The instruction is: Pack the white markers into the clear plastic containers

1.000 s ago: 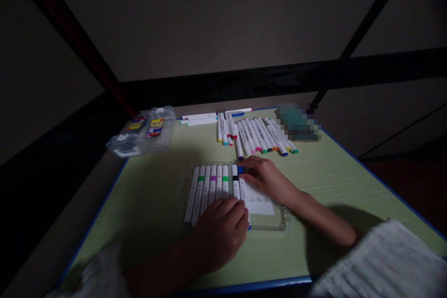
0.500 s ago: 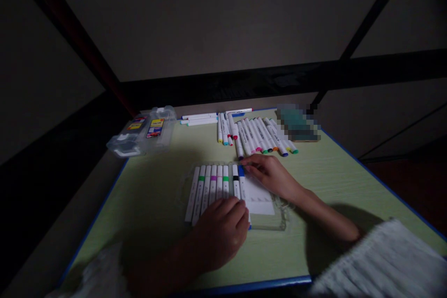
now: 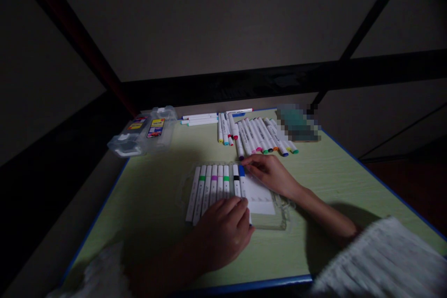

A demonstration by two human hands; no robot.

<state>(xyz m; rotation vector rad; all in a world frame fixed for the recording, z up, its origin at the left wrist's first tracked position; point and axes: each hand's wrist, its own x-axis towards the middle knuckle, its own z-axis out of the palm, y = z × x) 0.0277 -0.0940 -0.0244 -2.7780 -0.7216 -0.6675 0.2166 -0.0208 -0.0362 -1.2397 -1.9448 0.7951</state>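
A row of white markers (image 3: 204, 195) with coloured bands lies in a clear plastic tray (image 3: 268, 227) in front of me. My left hand (image 3: 226, 230) is curled over the lower ends of the row, its thumb and fingers closed around the bottom of the blue-banded marker (image 3: 242, 181). At that marker's upper end, my right hand (image 3: 265, 172) has its fingertips pinched together against it. A marker with a black band (image 3: 236, 178) lies just to its left, with a gap between it and the others. White paper (image 3: 260, 198) shows in the tray's right part.
Several loose markers (image 3: 260, 136) lie in a group behind the tray, with white pens (image 3: 199, 119) at the back edge. A clear plastic case (image 3: 162, 135) with labels stands back left. A pixelated flat object (image 3: 296, 123) lies back right. The table (image 3: 150, 205) has blue edges.
My left hand's thumb has shifted slightly right at the lower end of the blue-banded marker. My right hand stays in nearly the same place.
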